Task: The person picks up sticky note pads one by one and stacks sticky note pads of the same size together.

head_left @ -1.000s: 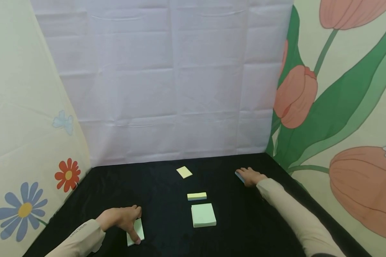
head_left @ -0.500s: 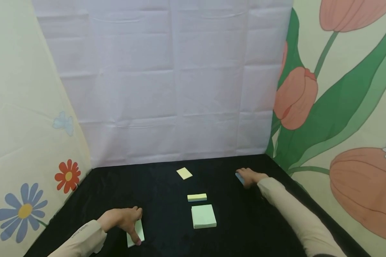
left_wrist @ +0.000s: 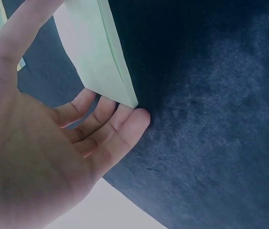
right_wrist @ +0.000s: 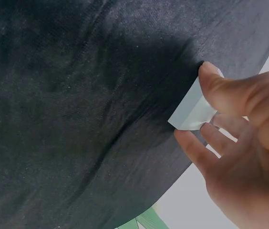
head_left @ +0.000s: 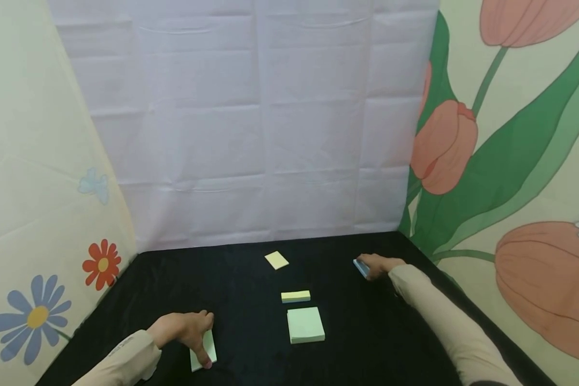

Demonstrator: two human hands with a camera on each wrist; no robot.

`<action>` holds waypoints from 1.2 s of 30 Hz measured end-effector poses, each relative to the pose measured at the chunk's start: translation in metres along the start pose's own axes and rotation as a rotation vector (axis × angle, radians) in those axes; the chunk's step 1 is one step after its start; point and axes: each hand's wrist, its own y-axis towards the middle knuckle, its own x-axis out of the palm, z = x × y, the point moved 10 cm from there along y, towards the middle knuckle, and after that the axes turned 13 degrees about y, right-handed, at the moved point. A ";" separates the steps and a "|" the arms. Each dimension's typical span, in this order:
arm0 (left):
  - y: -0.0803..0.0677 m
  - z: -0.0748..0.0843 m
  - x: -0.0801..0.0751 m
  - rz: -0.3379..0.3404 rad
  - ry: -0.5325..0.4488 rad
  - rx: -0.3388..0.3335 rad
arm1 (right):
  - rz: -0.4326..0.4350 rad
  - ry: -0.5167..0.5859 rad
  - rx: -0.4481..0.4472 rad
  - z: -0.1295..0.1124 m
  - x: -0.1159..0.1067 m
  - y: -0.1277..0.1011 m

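On the near left of the black cloth [head_left: 251,343], the person's left hand [head_left: 180,328] grips a pale green pad [head_left: 210,346] between thumb and fingertips at opposite ends. Toward the far right corner, the right hand [head_left: 379,265] pinches a light blue pad [head_left: 361,268] by its edges. Between the hands, well apart from both, lie a thick green stack [head_left: 306,325], a narrow yellow-topped block [head_left: 295,296] just behind it, and a yellow note [head_left: 276,260] farther back.
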 end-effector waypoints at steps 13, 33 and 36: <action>-0.003 0.000 -0.004 0.008 -0.003 0.008 | 0.055 -0.079 -0.108 -0.005 -0.006 0.003; -0.006 0.006 -0.004 0.027 -0.018 0.014 | 0.083 -0.100 -0.092 -0.006 -0.002 0.003; -0.009 0.008 -0.004 0.028 -0.019 0.016 | 0.078 -0.095 -0.082 -0.006 -0.001 0.002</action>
